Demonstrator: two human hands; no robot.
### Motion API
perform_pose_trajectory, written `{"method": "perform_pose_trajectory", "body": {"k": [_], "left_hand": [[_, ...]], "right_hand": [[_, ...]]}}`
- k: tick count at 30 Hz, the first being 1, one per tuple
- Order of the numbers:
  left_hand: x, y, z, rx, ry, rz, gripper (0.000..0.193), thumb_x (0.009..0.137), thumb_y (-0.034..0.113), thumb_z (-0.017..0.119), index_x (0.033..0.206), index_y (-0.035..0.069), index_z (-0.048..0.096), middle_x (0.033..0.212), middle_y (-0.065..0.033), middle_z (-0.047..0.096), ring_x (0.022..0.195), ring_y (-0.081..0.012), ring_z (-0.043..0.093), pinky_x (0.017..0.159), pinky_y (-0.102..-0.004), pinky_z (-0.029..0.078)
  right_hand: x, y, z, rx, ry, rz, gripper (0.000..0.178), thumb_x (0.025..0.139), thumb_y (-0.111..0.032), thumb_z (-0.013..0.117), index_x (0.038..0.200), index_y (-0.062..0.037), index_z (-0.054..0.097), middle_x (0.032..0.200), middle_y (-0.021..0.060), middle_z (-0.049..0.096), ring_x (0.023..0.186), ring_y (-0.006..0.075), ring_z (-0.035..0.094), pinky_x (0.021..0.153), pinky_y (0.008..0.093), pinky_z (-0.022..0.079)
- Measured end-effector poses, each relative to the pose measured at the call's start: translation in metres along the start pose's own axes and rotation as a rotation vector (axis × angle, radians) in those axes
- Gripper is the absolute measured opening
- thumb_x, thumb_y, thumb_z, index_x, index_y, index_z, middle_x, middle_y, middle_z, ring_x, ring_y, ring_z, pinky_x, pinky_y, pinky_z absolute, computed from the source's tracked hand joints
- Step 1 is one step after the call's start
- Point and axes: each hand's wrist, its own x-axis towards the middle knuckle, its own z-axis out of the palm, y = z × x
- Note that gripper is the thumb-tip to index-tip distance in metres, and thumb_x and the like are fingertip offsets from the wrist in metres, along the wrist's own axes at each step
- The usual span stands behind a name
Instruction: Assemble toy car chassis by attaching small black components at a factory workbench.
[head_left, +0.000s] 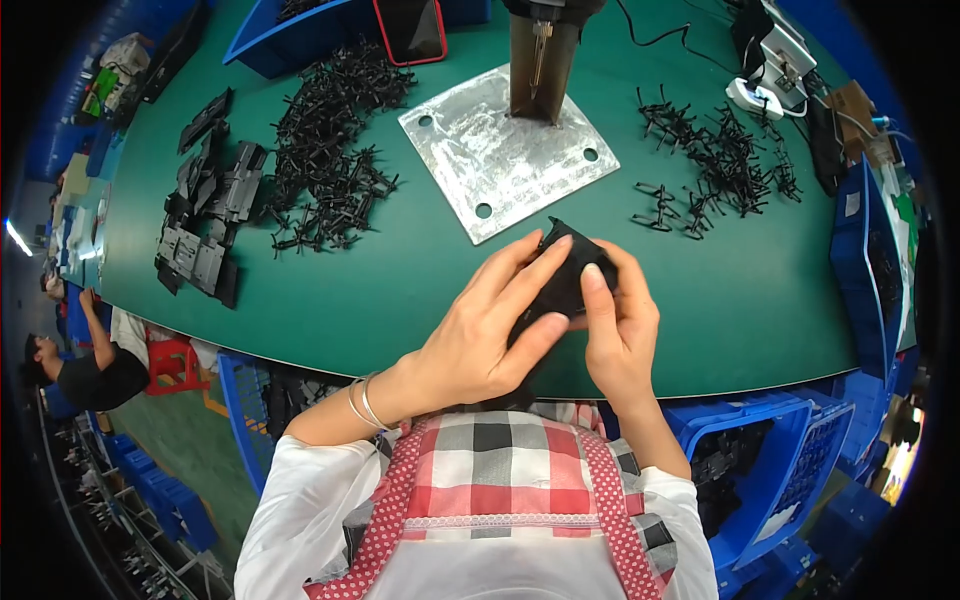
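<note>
The left hand (478, 328) and right hand (622, 330) together grip an angular black plastic-looking part (562, 284) above the green worktop (745, 310), near the flat silver metal plate (505, 165) — apparently a pressing or positioning step; the next move calls for steady thumbs.

Black part (566, 287), matte-looking, pointed corner showing at far end. Held, body slanting from near left to far right. Position: near half of scene, slightly right of middle. Much of outline covered; full shape unclear.
</note>
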Motion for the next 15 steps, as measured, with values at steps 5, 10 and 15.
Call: {"method": "perform_pose_trajectory", "body": {"k": [5,10,15], "left_hand": [[0.017,-0.004,0.002,-0.331,-0.034,-0.287,0.054,0.087,0.018,0.055,0.131,-0.003,0.033,0.109,-0.0239,0.054,0.100,-0.0329,0.058,0.085,-0.0354,0.045],[0.024,-0.043,-0.006,-0.857,0.076,-0.559,0.034,0.093,0.015,0.046,0.123,0.001,0.041,0.097,-0.0077,0.059,0.081,-0.0081,0.058,0.065,-0.0212,0.048],[0.030,-0.039,-0.017,-1.039,0.056,-0.625,0.030,0.094,0.018,0.045,0.119,0.002,0.044,0.095,-0.0057,0.059,0.078,-0.0079,0.059,0.063,-0.0206,0.050]], "right_hand": [[0.009,-0.022,-0.001,-0.147,-0.169,-0.064,0.047,0.096,-0.027,0.036,0.124,0.0108,0.041,0.092,0.0216,0.061,0.075,0.0230,0.064,0.065,0.0314,0.051],[0.021,-0.016,-0.002,-0.031,-0.072,0.021,0.042,0.093,-0.017,0.044,0.126,0.0081,0.039,0.095,0.0170,0.060,0.084,0.0226,0.063,0.067,0.0299,0.054],[0.035,0.003,0.000,0.011,-0.018,0.013,0.031,0.085,-0.009,0.060,0.110,0.0079,0.052,0.094,0.0093,0.058,0.083,0.0129,0.055,0.059,0.0244,0.052]]}}
